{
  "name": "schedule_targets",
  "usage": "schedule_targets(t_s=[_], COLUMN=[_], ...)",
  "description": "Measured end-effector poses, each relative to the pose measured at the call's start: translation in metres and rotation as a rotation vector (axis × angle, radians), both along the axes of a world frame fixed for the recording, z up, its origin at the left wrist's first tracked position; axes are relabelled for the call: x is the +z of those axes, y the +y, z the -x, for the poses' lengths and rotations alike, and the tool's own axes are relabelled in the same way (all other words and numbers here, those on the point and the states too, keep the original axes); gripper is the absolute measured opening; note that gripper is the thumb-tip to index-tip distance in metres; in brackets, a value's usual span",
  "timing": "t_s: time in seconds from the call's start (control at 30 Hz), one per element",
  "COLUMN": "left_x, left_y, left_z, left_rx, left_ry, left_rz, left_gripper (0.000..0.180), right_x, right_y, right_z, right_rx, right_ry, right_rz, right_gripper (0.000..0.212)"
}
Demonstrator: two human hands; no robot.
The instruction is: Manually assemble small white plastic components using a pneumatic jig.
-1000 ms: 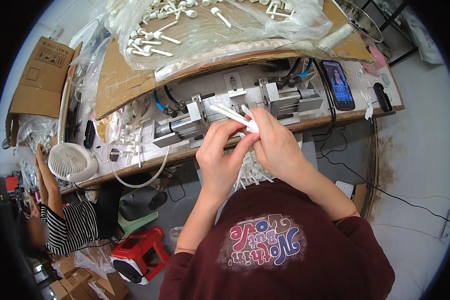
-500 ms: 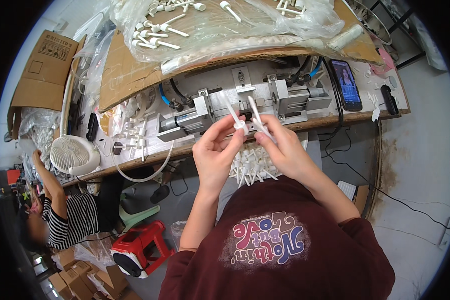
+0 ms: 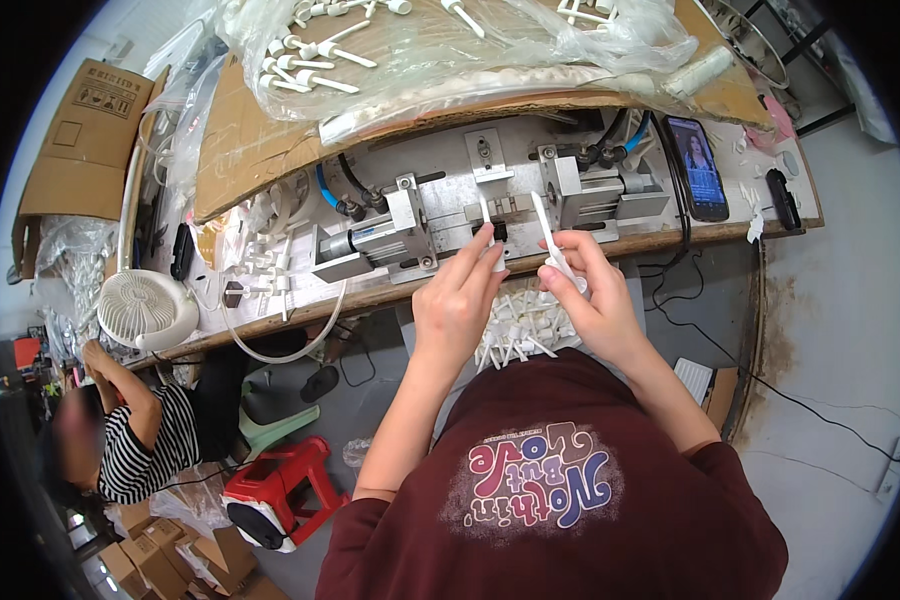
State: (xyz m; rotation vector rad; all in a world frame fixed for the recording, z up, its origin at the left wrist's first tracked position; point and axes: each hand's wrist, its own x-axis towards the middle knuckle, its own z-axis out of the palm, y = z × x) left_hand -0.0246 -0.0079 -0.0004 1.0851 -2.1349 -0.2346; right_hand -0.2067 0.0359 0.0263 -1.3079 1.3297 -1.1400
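Note:
My left hand (image 3: 454,304) pinches a white plastic stem piece (image 3: 485,209), its narrow shaft pointing away from me over the centre of the metal clamping jig (image 3: 478,228). My fingers hide its near end. To the right, my right hand (image 3: 598,296) is closed on a second white plastic stem piece (image 3: 543,222) with a pointed tip, held tilted and partly covered by the fingers. It is apart from the first piece. Below both hands, in front of my lap, lies a heap of similar white capped stem pieces (image 3: 518,326).
Two cylinder blocks, the left one (image 3: 380,235) and the right one (image 3: 595,192), flank the jig. Cardboard (image 3: 260,170) with plastic film and more stem pieces covers the back. A phone (image 3: 697,170) stands right, a white fan (image 3: 148,310) left. A person in a striped shirt (image 3: 155,450) sits left.
My hands have moved apart. The left has turned over and brought its stem piece to the jig's centre; the right has shifted right with its own piece.

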Motion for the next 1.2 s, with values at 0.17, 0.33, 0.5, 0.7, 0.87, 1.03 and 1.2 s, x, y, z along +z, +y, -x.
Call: schedule_targets(t_s=[0.17,0.33,0.5,0.7,0.87,1.03,1.2], left_x=[0.019,0.021,0.020,0.031,0.041,0.033,0.032], left_y=[-0.009,-0.010,-0.009,-0.003,0.014,0.019,0.014], left_z=[0.001,0.003,0.003,0.001,0.009,0.009,0.003], left_rx=[0.004,-0.009,0.014,-0.102,-0.219,-0.188,-0.119], left_ry=[-0.261,-0.252,-0.244,-0.026,0.178,0.363,0.205], left_rz=[0.065,0.042,0.012,-0.112,-0.106,-0.189,-0.117], left_gripper=[0.025,0.026,0.026,0.034,0.033,0.033,0.034], right_x=[-0.007,0.004,-0.003,-0.002,-0.002,0.002,-0.001], right_y=[0.004,0.006,0.006,0.008,0.008,0.003,0.001], right_z=[-0.003,-0.004,-0.002,-0.001,0.000,0.000,-0.005], right_rx=[0.018,0.042,-0.052,-0.068,0.066,0.120,0.038], right_ry=[-0.009,-0.022,-0.150,-0.219,-0.271,-0.285,-0.087], right_rz=[0.024,0.000,0.003,-0.059,-0.055,-0.043,0.090], right_gripper=[0.025,0.026,0.025,0.023,0.024,0.024,0.022])
